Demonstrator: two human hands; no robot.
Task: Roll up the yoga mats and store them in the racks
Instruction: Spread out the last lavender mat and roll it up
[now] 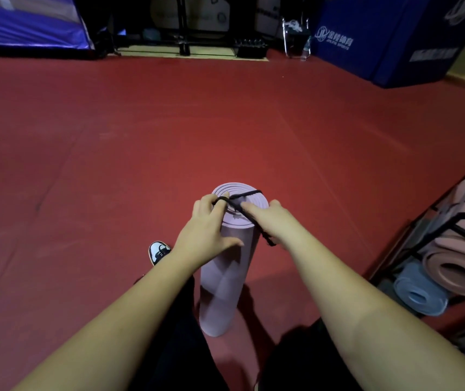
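Observation:
A rolled lilac yoga mat (225,277) stands upright on the red floor between my knees. A black strap (247,206) stretches across its top end. My left hand (207,235) hooks the strap's left loop with its fingers at the roll's upper left edge. My right hand (271,221) pinches the strap at the roll's upper right, and a loose end hangs down beside the wrist. At the right edge stands a black wire rack (429,244) with a rolled pink mat (457,269) and a rolled blue mat (419,292) in it.
Red floor (169,131) spreads wide ahead and to the left. A blue padded block (389,40) stands at the back right, a blue mat (22,21) at the back left, dark equipment (183,26) between them. My shoe (158,251) is left of the roll.

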